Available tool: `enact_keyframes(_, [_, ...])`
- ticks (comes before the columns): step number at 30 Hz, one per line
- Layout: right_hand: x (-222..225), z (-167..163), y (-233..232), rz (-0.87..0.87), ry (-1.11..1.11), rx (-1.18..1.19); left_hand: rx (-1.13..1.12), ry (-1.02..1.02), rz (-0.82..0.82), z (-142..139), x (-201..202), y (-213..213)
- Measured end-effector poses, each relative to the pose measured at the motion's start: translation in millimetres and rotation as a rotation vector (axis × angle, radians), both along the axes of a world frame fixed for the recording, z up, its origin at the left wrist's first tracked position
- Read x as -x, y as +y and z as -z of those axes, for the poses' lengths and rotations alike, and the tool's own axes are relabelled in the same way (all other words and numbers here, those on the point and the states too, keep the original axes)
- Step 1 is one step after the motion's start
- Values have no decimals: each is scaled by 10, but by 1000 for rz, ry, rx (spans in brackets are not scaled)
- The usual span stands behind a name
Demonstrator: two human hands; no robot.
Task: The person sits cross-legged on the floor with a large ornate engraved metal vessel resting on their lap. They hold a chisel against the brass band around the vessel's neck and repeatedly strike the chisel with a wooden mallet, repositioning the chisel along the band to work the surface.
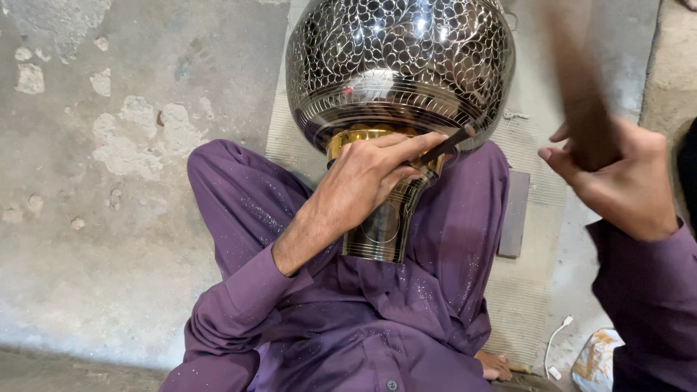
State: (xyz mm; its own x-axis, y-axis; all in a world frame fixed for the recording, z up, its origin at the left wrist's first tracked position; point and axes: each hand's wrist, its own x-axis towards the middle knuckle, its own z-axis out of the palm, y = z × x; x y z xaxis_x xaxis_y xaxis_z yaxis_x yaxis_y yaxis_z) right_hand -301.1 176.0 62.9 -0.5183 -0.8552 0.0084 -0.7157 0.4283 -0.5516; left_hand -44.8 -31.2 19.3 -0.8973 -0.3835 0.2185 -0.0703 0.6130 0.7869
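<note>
1. A large engraved metal vessel (pixel 399 69) lies across the lap of a seated person in purple clothing (pixel 377 319); its round, polished body fills the upper centre of the view and is cut off by the top edge.
2. The vessel's brass-coloured neck (pixel 363 138) and dark flared foot (pixel 385 229) point toward the person and rest between the thighs.
3. The left hand (pixel 370 178) lies over the neck; its fingers (pixel 410 149) are closed narrowly on a thin dark chisel (pixel 446 145), whose tip meets the lower curve of the body just beside the neck.
4. The right hand (pixel 617 178) is raised at the right, well apart from the vessel; its fingers are wrapped round a wooden mallet handle (pixel 581 94), blurred and running up past the top edge.
5. Open air separates the mallet handle from the chisel.
6. A pale woven mat (pixel 523 290) lies on the floor under the legs; a flat dark block (pixel 514 214) sits on it just beside the right thigh.
7. Left of the mat's edge is a patchy concrete floor (pixel 94 181).
8. A white cable (pixel 555 345) and a crumpled printed bag (pixel 595 359) lie near the lower right corner.
9. A bare foot (pixel 496 365) shows at the bottom edge.
</note>
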Motion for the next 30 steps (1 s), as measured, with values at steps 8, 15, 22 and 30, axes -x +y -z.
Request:
enact_keyframes(8, [-4,-164,-122,-150,177,27,-20,67,-50,3,-28,30])
enact_keyframes(15, [-30,-172,-216,-152,165,11,-48,75,-78,-109,-65,59])
enact_keyframes(22, [-38,-148,-255,-155,428,-32,-109,87,-110,-130,-95,70])
enact_keyframes(30, [27,-128,-299,-168,192,-132,-102,111,-131,-73,-80,99])
